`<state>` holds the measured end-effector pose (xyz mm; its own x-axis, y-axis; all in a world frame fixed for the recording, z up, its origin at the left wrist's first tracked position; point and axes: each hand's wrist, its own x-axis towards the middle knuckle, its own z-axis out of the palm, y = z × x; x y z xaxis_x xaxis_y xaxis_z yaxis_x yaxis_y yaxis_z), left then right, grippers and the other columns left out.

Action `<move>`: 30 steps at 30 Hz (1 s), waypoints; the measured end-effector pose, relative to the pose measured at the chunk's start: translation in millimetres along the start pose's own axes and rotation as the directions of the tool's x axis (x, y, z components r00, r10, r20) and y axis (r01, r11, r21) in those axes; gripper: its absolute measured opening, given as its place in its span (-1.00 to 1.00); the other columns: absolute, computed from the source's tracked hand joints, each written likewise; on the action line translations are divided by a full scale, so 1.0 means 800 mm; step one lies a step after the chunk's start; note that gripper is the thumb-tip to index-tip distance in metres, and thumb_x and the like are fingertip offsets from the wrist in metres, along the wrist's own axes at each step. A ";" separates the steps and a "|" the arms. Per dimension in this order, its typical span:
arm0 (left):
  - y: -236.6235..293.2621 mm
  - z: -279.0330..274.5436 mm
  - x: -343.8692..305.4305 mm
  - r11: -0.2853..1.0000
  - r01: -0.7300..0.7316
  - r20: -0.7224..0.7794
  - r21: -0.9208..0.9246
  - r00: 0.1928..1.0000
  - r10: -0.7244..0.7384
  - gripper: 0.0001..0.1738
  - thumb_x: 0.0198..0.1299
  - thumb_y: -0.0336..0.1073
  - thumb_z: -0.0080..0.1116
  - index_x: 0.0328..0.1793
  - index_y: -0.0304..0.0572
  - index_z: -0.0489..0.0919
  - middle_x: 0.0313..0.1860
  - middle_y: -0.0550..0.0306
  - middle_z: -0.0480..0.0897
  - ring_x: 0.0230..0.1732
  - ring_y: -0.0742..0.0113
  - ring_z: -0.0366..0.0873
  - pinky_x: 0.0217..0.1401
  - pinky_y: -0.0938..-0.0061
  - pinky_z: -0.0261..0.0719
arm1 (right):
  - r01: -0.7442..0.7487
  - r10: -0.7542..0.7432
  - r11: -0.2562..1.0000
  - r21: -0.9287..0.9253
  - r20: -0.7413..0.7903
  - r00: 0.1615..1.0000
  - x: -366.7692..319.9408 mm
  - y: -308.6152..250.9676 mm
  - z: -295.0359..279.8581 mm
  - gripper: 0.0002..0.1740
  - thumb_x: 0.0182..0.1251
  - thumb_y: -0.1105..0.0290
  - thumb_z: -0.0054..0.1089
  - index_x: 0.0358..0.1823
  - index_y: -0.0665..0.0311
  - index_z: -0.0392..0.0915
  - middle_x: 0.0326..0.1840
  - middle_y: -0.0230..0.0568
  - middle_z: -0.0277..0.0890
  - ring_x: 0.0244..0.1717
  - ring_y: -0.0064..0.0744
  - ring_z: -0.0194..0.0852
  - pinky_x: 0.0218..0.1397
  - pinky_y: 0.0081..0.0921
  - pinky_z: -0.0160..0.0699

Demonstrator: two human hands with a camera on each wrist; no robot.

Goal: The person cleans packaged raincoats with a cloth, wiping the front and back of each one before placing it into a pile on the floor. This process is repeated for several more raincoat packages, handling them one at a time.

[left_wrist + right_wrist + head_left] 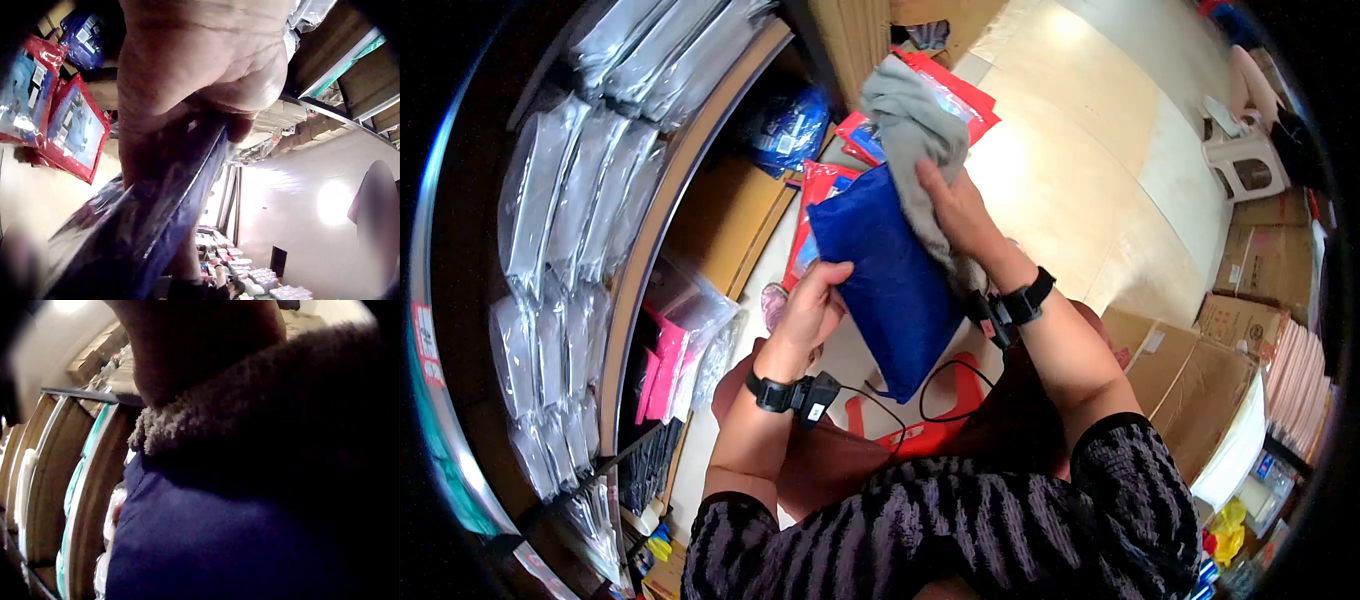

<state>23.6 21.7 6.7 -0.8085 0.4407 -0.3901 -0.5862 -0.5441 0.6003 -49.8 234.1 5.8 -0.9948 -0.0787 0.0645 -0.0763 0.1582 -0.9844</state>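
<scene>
A flat, dark blue packet is tilted above my lap in the head view. My left hand pinches its left edge, with the thumb lying on the upper face. In the left wrist view the blue packet runs down from that grip. A grey cloth lies along the packet's right edge, bunched and fuzzy. My right hand holds the cloth against this side; some fingers are hidden. The right wrist view has the fuzzy cloth over the packet's blue surface.
Red-edged packets lie beyond the blue one. Shelves on the left carry clear-wrapped grey packs and a pink pack. A red stool stands below. Cardboard boxes and a white stool are at the right.
</scene>
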 end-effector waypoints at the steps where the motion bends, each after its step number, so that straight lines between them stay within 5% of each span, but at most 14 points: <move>1: 0.003 0.008 -0.003 0.999 -0.042 -0.007 0.016 0.999 0.042 -0.52 0.21 -0.35 -0.10 0.26 -0.34 0.37 0.18 -0.04 0.51 0.19 0.17 0.47 0.33 0.29 0.33 | -0.092 0.094 0.995 0.048 -0.030 0.995 0.001 0.008 -0.007 -0.31 0.37 -0.08 -0.09 0.21 0.43 0.29 0.22 0.10 0.35 0.29 -0.09 0.24 0.34 -0.33 0.14; 2: 0.005 0.010 -0.003 0.998 -0.050 -0.019 -0.024 0.999 0.050 -0.51 0.21 -0.33 -0.10 0.28 -0.34 0.35 0.20 -0.05 0.49 0.21 0.15 0.45 0.35 0.26 0.30 | -0.298 0.296 0.954 0.033 0.043 0.954 -0.001 0.015 -0.015 -0.31 0.42 -0.11 -0.20 0.23 0.40 0.30 0.22 -0.04 0.37 0.27 -0.13 0.25 0.34 -0.39 0.14; 4: 0.010 0.007 -0.006 0.992 -0.074 -0.055 -0.106 0.996 0.068 -0.48 0.21 -0.31 -0.11 0.31 -0.33 0.32 0.25 -0.06 0.45 0.24 0.10 0.42 0.39 0.20 0.23 | -0.467 0.444 0.835 0.292 0.144 0.884 -0.006 0.088 -0.010 -0.31 0.40 -0.12 -0.16 0.22 0.38 0.33 0.18 -0.12 0.41 0.21 -0.20 0.32 0.29 -0.42 0.23; 8: 0.029 -0.026 0.002 0.979 -0.025 -0.016 -0.204 1.000 0.022 -0.44 0.23 -0.20 -0.11 0.33 -0.30 0.29 0.26 -0.09 0.44 0.26 0.06 0.39 0.35 0.14 0.29 | -0.733 0.550 0.564 0.381 0.489 0.677 -0.027 0.055 -0.014 -0.37 0.38 -0.09 -0.06 0.19 0.33 0.38 0.08 -0.23 0.47 0.03 -0.37 0.44 0.11 -0.50 0.41; 11: 0.042 -0.040 0.004 0.975 -0.030 -0.049 -0.222 0.999 0.020 -0.42 0.29 -0.11 -0.12 0.35 -0.30 0.27 0.27 -0.12 0.42 0.27 0.05 0.38 0.33 0.15 0.32 | -0.636 0.458 0.644 0.425 0.451 0.766 -0.040 0.042 -0.006 -0.44 0.34 0.00 0.07 0.13 0.34 0.41 0.00 -0.26 0.51 -0.08 -0.49 0.46 0.01 -0.53 0.46; 15: 0.039 -0.030 -0.002 0.972 -0.078 -0.073 -0.222 0.995 0.064 -0.36 0.32 -0.02 -0.04 0.38 -0.31 0.21 0.30 -0.11 0.38 0.26 0.06 0.38 0.34 0.17 0.31 | -0.406 0.368 0.774 0.486 0.176 0.913 -0.027 0.044 0.000 -0.54 0.26 0.18 0.21 0.07 0.36 0.44 -0.05 -0.31 0.51 -0.11 -0.51 0.44 -0.02 -0.52 0.45; 22: -0.002 -0.023 -0.007 0.990 0.099 -0.104 -0.099 0.989 -0.110 -0.44 0.21 -0.35 0.17 0.33 -0.26 0.30 0.19 0.04 0.48 0.17 0.25 0.47 0.23 0.32 0.47 | -0.379 0.447 0.816 0.437 -0.060 0.893 0.005 0.026 -0.025 -0.57 0.35 0.12 0.09 0.02 0.35 0.48 -0.14 -0.32 0.51 -0.19 -0.53 0.44 -0.12 -0.58 0.44; 26: 0.003 -0.020 0.002 0.994 0.099 -0.110 -0.047 0.989 -0.103 -0.48 0.27 -0.27 0.10 0.31 -0.28 0.31 0.13 -0.01 0.52 0.12 0.18 0.52 0.20 0.30 0.51 | -0.433 0.453 0.883 0.182 -0.084 0.888 0.001 0.038 -0.029 -0.59 0.36 0.12 0.07 -0.14 0.40 0.56 -0.34 -0.33 0.55 -0.35 -0.52 0.45 -0.26 -0.51 0.45; 30: 0.012 -0.024 0.010 0.989 0.090 -0.138 -0.121 0.985 -0.107 -0.47 0.32 -0.17 0.02 0.32 -0.29 0.30 0.15 -0.09 0.50 0.13 0.06 0.51 0.21 0.22 0.51 | -0.153 0.137 0.977 -0.151 -0.114 0.984 -0.008 0.041 -0.026 -0.58 0.29 0.14 0.15 -0.08 0.41 0.55 -0.29 -0.08 0.61 -0.26 -0.32 0.56 -0.15 -0.44 0.50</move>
<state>10.5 6.1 -4.3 -0.7408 0.3937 -0.5443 -0.6587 -0.5847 0.4736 -47.4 260.1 -23.8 -0.9970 0.0566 -0.0524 0.0677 0.3156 -0.9465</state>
